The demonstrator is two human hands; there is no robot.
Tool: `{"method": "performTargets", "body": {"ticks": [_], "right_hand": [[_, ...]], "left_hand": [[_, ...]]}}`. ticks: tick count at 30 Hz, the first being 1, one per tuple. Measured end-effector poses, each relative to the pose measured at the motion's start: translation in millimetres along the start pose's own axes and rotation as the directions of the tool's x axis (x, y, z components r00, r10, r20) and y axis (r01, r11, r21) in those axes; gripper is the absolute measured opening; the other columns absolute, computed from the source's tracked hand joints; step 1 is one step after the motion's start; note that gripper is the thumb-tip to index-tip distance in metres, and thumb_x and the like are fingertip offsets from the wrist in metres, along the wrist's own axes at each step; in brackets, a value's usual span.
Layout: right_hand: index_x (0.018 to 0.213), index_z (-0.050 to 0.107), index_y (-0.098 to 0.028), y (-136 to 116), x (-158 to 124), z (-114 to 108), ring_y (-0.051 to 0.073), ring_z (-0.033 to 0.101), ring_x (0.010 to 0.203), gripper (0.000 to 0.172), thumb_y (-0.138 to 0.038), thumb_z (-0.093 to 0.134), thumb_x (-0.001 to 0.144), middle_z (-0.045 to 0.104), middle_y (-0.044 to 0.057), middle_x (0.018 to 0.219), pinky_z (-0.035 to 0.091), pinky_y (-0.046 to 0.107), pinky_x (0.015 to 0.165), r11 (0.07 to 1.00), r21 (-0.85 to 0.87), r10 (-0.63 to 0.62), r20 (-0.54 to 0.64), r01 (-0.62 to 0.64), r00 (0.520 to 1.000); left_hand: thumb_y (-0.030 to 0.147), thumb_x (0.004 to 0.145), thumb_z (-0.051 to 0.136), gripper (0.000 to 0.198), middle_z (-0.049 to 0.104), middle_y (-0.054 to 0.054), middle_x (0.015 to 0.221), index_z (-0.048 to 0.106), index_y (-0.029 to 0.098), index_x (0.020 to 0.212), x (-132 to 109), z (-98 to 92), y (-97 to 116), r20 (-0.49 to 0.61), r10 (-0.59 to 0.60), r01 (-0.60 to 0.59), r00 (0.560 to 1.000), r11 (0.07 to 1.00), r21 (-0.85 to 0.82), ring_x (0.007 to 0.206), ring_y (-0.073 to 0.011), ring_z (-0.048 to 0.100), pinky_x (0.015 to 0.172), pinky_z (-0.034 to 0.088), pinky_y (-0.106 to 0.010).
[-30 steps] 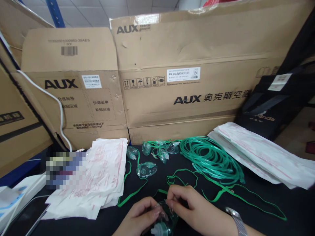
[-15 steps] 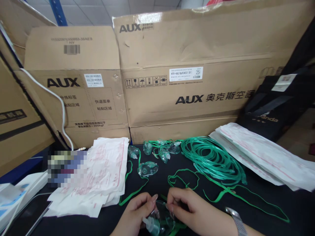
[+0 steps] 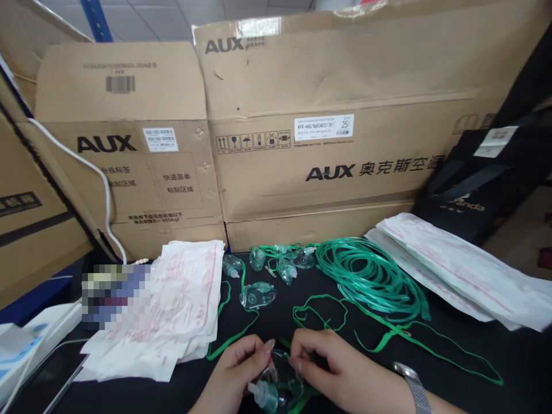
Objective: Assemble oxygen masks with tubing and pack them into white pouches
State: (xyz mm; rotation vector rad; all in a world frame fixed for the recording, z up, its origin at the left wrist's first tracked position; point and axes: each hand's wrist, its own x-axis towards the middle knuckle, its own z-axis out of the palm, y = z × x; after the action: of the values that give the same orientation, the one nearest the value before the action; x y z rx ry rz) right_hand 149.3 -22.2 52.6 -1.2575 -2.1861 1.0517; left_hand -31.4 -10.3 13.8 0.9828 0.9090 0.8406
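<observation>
At the bottom centre, a clear green-tinted oxygen mask (image 3: 288,388) is held between both hands, its pale connector pointing to the lower left. My left hand (image 3: 239,365) pinches the mask's left edge between thumb and fingers. On the opposite edge, my right hand (image 3: 321,362) is closed, fingertips bent against the rim. A bit of green strap shows below the mask; its lower part is cut off by the frame. Just beyond the hands lie loose green straps (image 3: 235,342) and another clear mask (image 3: 259,295).
Several more masks (image 3: 287,270) lie at the back beside coiled green tubing (image 3: 371,276). White printed packets (image 3: 190,299) are at left, more white packets (image 3: 457,270) at right. A phone (image 3: 56,379) lies at lower left. Large cardboard boxes (image 3: 336,195) stand behind the black surface.
The camera view has shifted very slightly. Both hands keep their grip on the mask, with hardly any movement.
</observation>
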Motion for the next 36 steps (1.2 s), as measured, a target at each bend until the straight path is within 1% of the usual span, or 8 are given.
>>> {"method": "performTargets", "body": {"ticks": [8, 18, 26, 28, 29, 31, 34, 36], "right_hand": [[0.069, 0.044, -0.019, -2, 0, -1, 0.008, 0.033, 0.052, 0.014, -0.023, 0.040, 0.082, 0.038, -0.007, 0.056, 0.028, 0.020, 0.049, 1.000, -0.006, -0.014, 0.021, 0.014, 1.000], [0.069, 0.044, -0.019, -1, -1, 0, 0.007, 0.033, 0.052, 0.011, -0.018, 0.042, 0.080, 0.040, -0.007, 0.057, 0.028, 0.019, 0.049, 0.999, -0.034, -0.010, 0.026, 0.011, 1.000], [0.070, 0.056, -0.018, 3, 2, 0, 0.009, 0.044, 0.066, 0.008, -0.021, 0.054, 0.077, 0.047, -0.001, 0.077, 0.035, 0.020, 0.058, 1.000, -0.015, -0.025, -0.093, 0.023, 0.995], [0.075, 0.059, -0.019, 8, 5, -1, 0.009, 0.043, 0.064, 0.007, -0.025, 0.062, 0.073, 0.046, -0.002, 0.076, 0.034, 0.020, 0.056, 0.999, 0.035, 0.030, -0.129, -0.026, 0.991], [0.078, 0.060, -0.019, 11, 6, -2, 0.009, 0.042, 0.063, 0.013, -0.028, 0.065, 0.070, 0.046, -0.003, 0.073, 0.034, 0.020, 0.055, 0.995, 0.086, 0.064, -0.126, -0.053, 0.990], [0.081, 0.060, -0.018, 16, 9, -3, 0.009, 0.042, 0.059, 0.023, -0.033, 0.069, 0.066, 0.047, -0.004, 0.066, 0.032, 0.020, 0.052, 0.964, 0.243, 0.126, -0.044, -0.111, 0.991], [0.071, 0.062, -0.014, 21, 13, -2, 0.007, 0.042, 0.053, 0.025, -0.037, 0.070, 0.063, 0.051, -0.005, 0.058, 0.030, 0.020, 0.049, 0.842, 0.488, 0.183, 0.146, -0.231, 0.972], [0.064, 0.062, -0.013, 21, 14, 0, 0.005, 0.038, 0.046, 0.026, -0.037, 0.072, 0.060, 0.053, -0.004, 0.055, 0.025, 0.020, 0.045, 0.762, 0.574, 0.231, 0.191, -0.300, 0.954]], "left_hand": [[0.049, 0.058, 0.070, 0.040, 0.044, 0.004, 0.047, 0.048, 0.016, 0.051, -1, 1.8, 2, -0.001, 0.003, -0.003, 1.000, 1.000, 0.015, 0.046, -0.0079, 0.032, 0.047, 0.021, -0.022], [0.054, 0.063, 0.064, 0.042, 0.039, 0.006, 0.049, 0.049, 0.016, 0.054, -3, 2.0, 3, 0.026, 0.049, -0.052, 0.998, 0.987, 0.150, 0.048, -0.0080, 0.026, 0.047, 0.018, -0.023], [0.057, 0.065, 0.060, 0.043, 0.037, 0.007, 0.050, 0.049, 0.017, 0.055, -2, -0.4, 3, 0.054, 0.089, -0.100, 0.995, 0.967, 0.235, 0.049, -0.0089, 0.027, 0.048, 0.019, -0.023], [0.057, 0.067, 0.058, 0.043, 0.038, 0.006, 0.052, 0.050, 0.017, 0.056, -2, -2.1, 2, 0.082, 0.104, -0.122, 0.991, 0.954, 0.274, 0.049, -0.0093, 0.029, 0.048, 0.021, -0.023], [0.057, 0.068, 0.057, 0.043, 0.039, 0.005, 0.054, 0.051, 0.017, 0.056, -2, -2.8, 1, 0.091, 0.120, -0.142, 0.989, 0.946, 0.291, 0.050, -0.0097, 0.031, 0.049, 0.022, -0.023], [0.055, 0.070, 0.057, 0.042, 0.040, 0.004, 0.058, 0.050, 0.017, 0.054, -2, -3.3, -1, 0.098, 0.175, -0.197, 0.980, 0.926, 0.322, 0.054, -0.0108, 0.035, 0.051, 0.025, -0.024], [0.051, 0.074, 0.055, 0.039, 0.042, 0.003, 0.062, 0.050, 0.017, 0.054, -3, -3.1, -5, 0.109, 0.261, -0.282, 0.959, 0.875, 0.394, 0.059, -0.0123, 0.039, 0.056, 0.029, -0.024], [0.048, 0.076, 0.054, 0.037, 0.043, 0.002, 0.062, 0.051, 0.017, 0.056, -3, -3.2, -7, 0.131, 0.297, -0.324, 0.946, 0.833, 0.449, 0.059, -0.0128, 0.040, 0.056, 0.030, -0.025]]}}
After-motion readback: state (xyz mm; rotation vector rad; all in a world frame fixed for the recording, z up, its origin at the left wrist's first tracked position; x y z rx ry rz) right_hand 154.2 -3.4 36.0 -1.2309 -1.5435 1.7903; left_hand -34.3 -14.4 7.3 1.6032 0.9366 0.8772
